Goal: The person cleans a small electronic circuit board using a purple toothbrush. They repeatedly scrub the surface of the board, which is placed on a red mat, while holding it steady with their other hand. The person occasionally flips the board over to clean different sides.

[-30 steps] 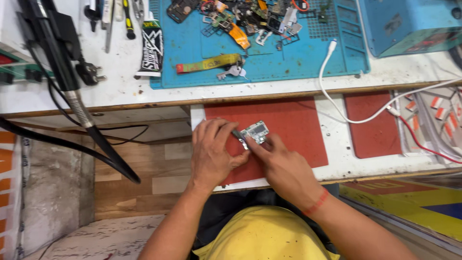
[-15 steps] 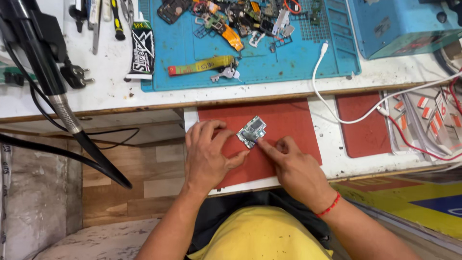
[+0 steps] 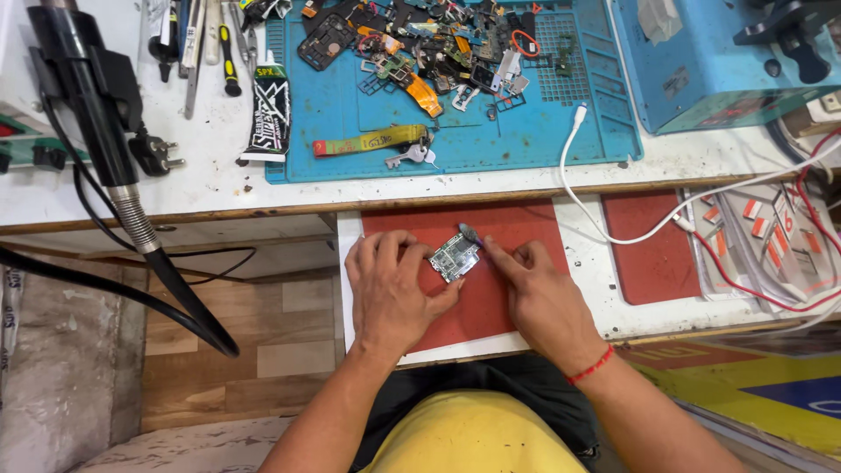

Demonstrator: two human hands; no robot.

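Circuit board [image 3: 455, 258] on red mat [image 3: 526, 229] — between both hands, touching fingertips.

Both hands sit on the red mat [image 3: 517, 298] with the small circuit board [image 3: 455, 258] between them; the left hand [image 3: 392, 289] blocks the board's left side, the right hand [image 3: 539, 293] its right. Bare mat lies open above the board and toward the front edge between the wrists. Farther back, the blue mat [image 3: 350, 114] is crowded with loose phone parts [image 3: 429, 52], though its near left part is bare around a yellow strap with keys [image 3: 372, 140]. A white cable [image 3: 604, 219] loops across the surface [image 3: 210, 188] right of the red mat. Left, a black hose [image 3: 131, 219] hangs over the gap.
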